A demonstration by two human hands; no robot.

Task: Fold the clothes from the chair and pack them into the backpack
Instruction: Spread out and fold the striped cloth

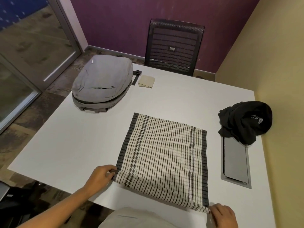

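A cream cloth with black checks and grey side bands lies spread on the white table. Its near edge is lifted off the table. My left hand pinches the near left corner, and my right hand pinches the near right corner. A grey backpack lies flat at the table's far left, its zip looking closed. Beside it sits a small folded beige cloth. A crumpled black garment lies at the right edge. A black mesh chair stands behind the table.
A grey cable hatch is set into the table at the right, partly under the black garment. A yellow wall runs along the right side and a purple wall stands behind. A glass door is at the left. Pale fabric lies at the near edge below me.
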